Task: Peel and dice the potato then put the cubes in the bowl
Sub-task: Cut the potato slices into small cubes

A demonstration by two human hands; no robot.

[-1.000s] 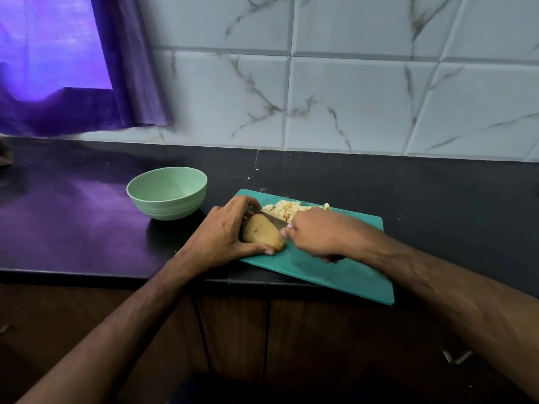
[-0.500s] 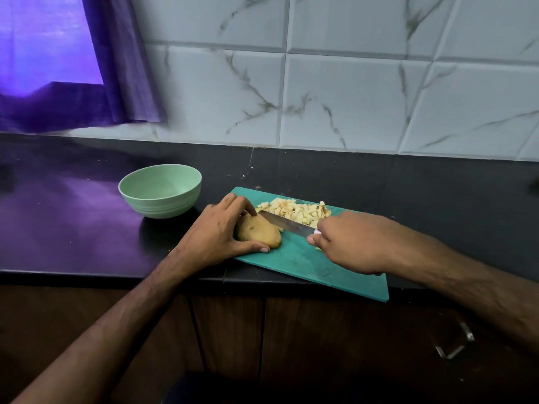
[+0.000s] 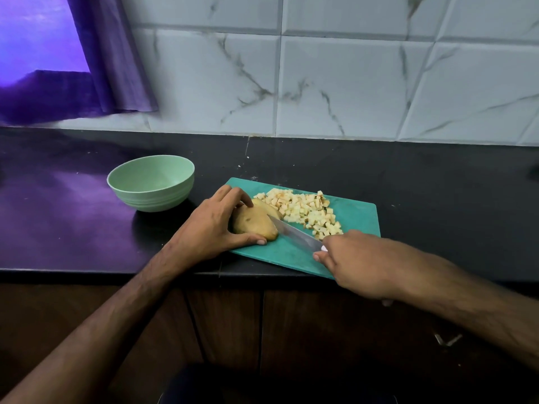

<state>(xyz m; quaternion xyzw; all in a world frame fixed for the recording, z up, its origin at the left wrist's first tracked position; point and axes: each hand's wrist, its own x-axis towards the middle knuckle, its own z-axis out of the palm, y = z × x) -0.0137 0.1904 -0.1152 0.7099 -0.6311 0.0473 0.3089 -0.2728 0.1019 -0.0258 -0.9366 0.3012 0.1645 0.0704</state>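
Potato [image 3: 254, 223] lies between left hand [image 3: 210, 225] fingers [image 3: 233, 196] and thumb.

Pale green bowl [image 3: 151, 182], teal cutting board [image 3: 354, 215], purple curtain [image 3: 113, 62], grey-veined white tiles [image 3: 335, 86]

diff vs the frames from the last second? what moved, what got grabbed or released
The right hand drew the knife back toward the board's near right edge, baring the blade, which now lies in a cut through the potato. Nothing grabbed or released. The left hand still grips the potato; the cube pile, cutting board and empty bowl stayed put.
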